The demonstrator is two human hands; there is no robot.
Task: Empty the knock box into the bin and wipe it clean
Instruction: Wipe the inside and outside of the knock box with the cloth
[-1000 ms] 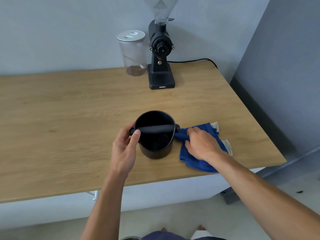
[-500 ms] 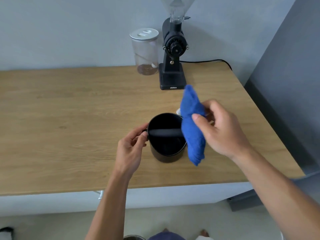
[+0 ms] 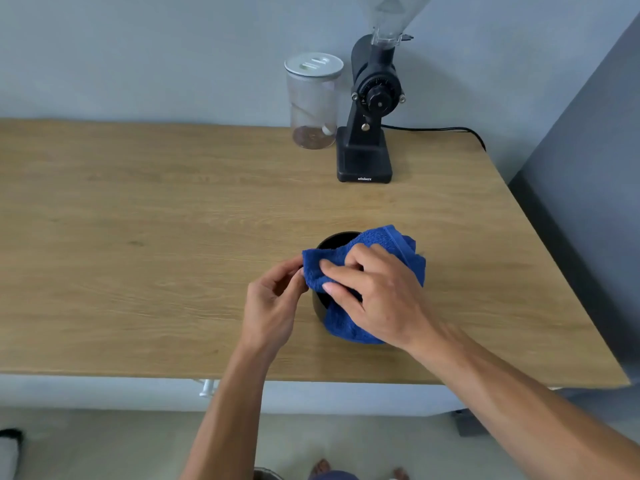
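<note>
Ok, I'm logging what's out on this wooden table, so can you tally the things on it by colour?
Black: 2, the round black knock box and the black coffee grinder
Blue: 1, the blue terry cloth
Clear: 1, the clear plastic jar with a white lid
Total: 4

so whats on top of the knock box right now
A blue cloth is draped over the knock box, pressed down by the right hand. Only the far rim and a bit of the near wall show. The inside is covered.
</note>
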